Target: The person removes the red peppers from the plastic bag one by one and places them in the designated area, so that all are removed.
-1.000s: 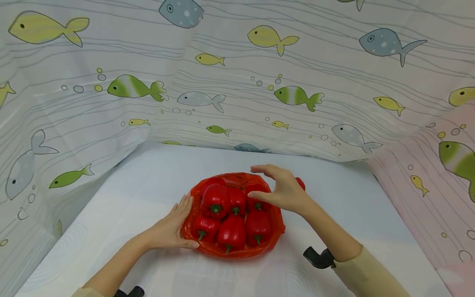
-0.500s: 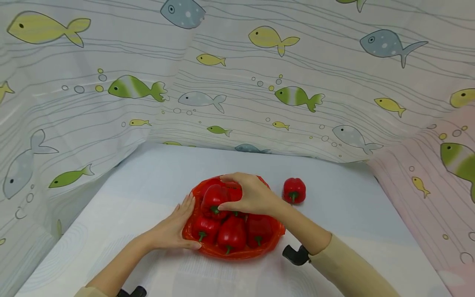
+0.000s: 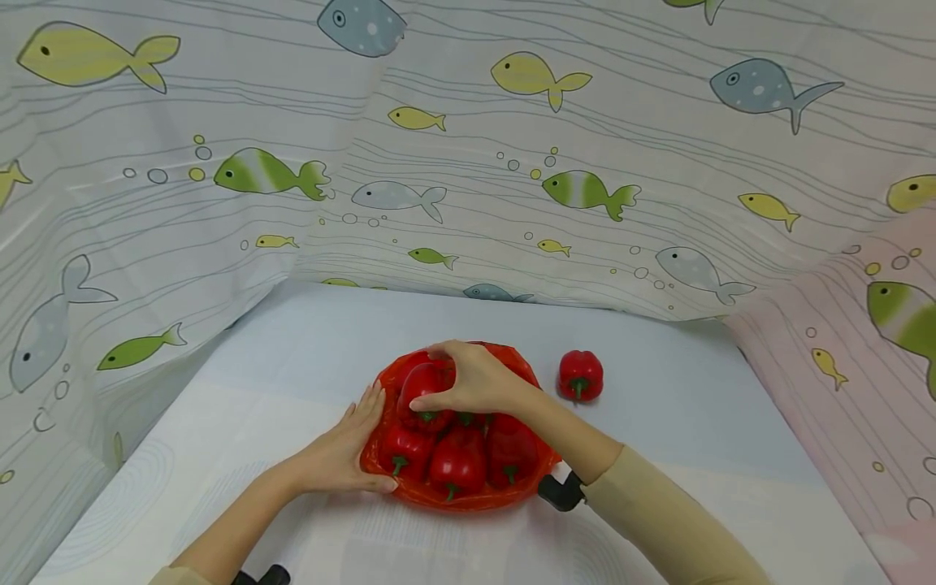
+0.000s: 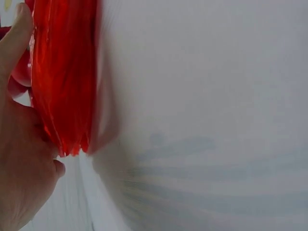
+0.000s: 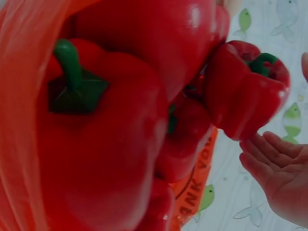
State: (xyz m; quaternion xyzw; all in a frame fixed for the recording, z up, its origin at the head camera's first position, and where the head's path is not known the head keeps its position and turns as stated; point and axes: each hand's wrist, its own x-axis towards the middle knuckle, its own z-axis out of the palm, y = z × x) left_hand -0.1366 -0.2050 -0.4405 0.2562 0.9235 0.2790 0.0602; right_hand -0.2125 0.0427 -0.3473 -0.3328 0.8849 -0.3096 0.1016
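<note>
An orange-red plastic bag point(image 3: 515, 361) stands open at the top, holding several red bell peppers with green stems. My left hand point(image 3: 340, 451) lies along the bag's left side, fingers straight and thumb at the front rim. The left wrist view shows that hand point(image 4: 21, 163) against the bag wall point(image 4: 67, 77). Over the bag's back left is my right hand point(image 3: 471, 382), thumb and fingers apart around the topmost bell pepper point(image 3: 424, 390). In the right wrist view, its fingertips point(image 5: 255, 149) are right at the underside of a bell pepper point(image 5: 245, 91).
A single red bell pepper point(image 3: 581, 375) lies on the white table point(image 3: 658, 390), to the right of the bag. Behind and at the sides hangs a fish-patterned sheet point(image 3: 453, 154). Dark wrist mounts point(image 3: 561, 491) sit at the cuffs of the beige sleeves point(image 3: 665, 520).
My right hand has moved left across the bag to the top left pepper, uncovering the loose pepper on the table. The left hand has stayed at the bag's side.
</note>
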